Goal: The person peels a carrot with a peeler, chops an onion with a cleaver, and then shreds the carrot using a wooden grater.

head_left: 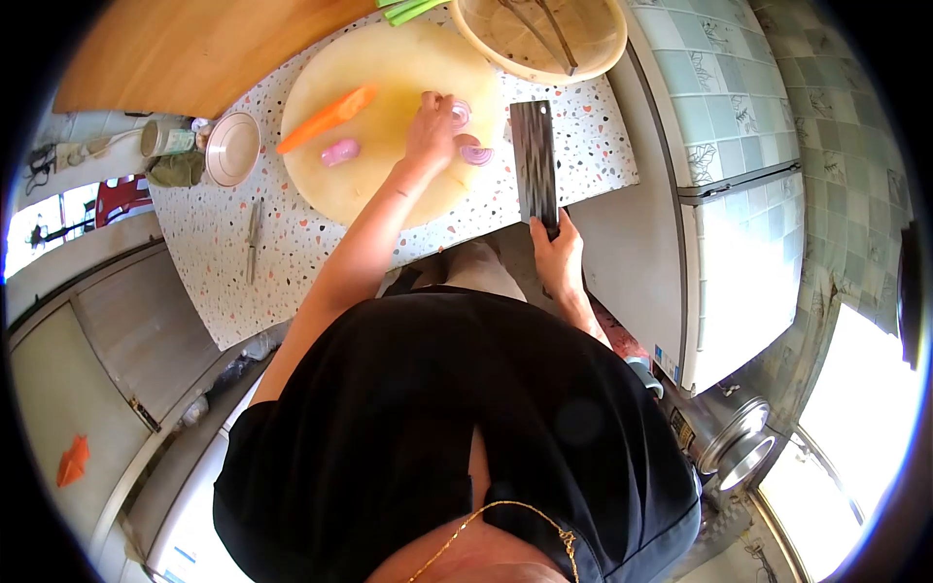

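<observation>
On the cutting board: the left hand (432, 131) rests with fingers curled on a piece of red onion (459, 112), pressing it down near the right edge of the board.
Right hand: the right hand (556, 255) is clenched around the handle of a cleaver (535, 160); the wide dark blade lies flat on the speckled surface (219, 233), just beside the board, and points away from the person.
Onion pieces: one cut slice of onion (476, 154) lies at the board's edge, between the left hand and the blade; another peeled onion half (340, 152) lies more to the left, apart from the hand.
Cutting board: the round pale cutting board (379, 194) lies on the surface in front of the person.
Carrot: a carrot (326, 119) lies tilted on the board, left of the hand.
Bowl: a pale bowl (607, 53) with chopsticks inside stands behind the cleaver.
Small dish: a small dish (231, 148) stands left of the board.
</observation>
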A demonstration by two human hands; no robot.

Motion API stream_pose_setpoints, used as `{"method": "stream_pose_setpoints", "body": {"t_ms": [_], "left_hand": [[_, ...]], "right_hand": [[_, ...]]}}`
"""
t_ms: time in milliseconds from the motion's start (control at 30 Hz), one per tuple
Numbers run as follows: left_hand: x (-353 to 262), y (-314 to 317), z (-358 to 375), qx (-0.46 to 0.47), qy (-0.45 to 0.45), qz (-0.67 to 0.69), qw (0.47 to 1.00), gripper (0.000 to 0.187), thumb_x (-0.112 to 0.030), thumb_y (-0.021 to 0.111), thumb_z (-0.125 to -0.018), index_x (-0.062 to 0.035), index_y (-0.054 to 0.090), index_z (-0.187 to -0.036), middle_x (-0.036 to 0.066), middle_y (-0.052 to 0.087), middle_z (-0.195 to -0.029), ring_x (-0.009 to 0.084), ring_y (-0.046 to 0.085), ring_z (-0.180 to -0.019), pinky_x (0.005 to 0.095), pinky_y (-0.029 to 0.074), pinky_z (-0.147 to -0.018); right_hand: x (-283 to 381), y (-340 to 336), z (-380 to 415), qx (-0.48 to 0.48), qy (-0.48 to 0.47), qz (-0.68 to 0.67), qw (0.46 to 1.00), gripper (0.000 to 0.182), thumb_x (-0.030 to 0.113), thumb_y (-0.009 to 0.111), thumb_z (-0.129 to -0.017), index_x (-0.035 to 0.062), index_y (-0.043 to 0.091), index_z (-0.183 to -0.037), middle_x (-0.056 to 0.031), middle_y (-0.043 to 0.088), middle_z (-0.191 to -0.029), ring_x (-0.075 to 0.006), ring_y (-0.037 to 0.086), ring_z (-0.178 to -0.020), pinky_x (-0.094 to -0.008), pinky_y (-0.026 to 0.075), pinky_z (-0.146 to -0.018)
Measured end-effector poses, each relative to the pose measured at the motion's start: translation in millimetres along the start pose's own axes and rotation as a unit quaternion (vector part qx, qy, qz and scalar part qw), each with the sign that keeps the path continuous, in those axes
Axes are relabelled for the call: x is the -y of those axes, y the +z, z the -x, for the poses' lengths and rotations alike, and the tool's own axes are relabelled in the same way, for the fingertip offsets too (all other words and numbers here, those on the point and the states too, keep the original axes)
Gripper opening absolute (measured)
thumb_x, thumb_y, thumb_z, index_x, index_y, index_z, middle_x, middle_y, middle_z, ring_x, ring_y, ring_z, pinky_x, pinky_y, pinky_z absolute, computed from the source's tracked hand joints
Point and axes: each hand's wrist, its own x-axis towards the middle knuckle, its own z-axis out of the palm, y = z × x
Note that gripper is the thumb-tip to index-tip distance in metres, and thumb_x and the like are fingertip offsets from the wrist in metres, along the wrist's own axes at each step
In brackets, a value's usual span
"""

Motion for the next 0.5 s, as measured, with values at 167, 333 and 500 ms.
{"method": "stream_pose_setpoints", "body": {"t_ms": [167, 333, 500], "left_hand": [[-16, -3, 14, 0.154, 0.089, -0.094, 0.980, 0.060, -0.031, 0.084, -0.062, -0.0094, 0.054, -0.110, 0.013, 0.052, -0.108, 0.0319, 0.059, -0.096, 0.0419, 0.051, -0.076], [-13, 8, 36, 0.146, 0.141, -0.140, 0.969, 0.051, -0.032, 0.078, -0.070, -0.0095, 0.055, -0.110, 0.013, 0.053, -0.105, 0.0297, 0.059, -0.093, 0.0403, 0.052, -0.070], [-10, 11, 49, 0.097, 0.101, -0.154, 0.978, 0.033, -0.022, 0.068, -0.080, -0.0046, 0.055, -0.104, 0.015, 0.052, -0.102, 0.0309, 0.058, -0.090, 0.0412, 0.051, -0.069]], "right_hand": [[13, 1, -15, 0.023, -0.024, 0.056, 0.998, 0.021, 0.013, 0.062, -0.087, -0.0051, 0.056, -0.097, -0.0217, 0.064, -0.071, -0.0390, 0.063, -0.062, -0.0382, 0.048, -0.055], [32, 19, -40, 0.008, -0.151, 0.142, 0.978, 0.036, 0.020, 0.066, -0.086, 0.0014, 0.052, -0.113, -0.0214, 0.066, -0.082, -0.0381, 0.066, -0.073, -0.0449, 0.052, -0.066], [31, 51, -71, 0.017, -0.212, 0.175, 0.961, 0.038, 0.018, 0.064, -0.086, 0.0043, 0.050, -0.117, -0.0231, 0.062, -0.097, -0.0394, 0.064, -0.081, -0.0467, 0.051, -0.070]]}}
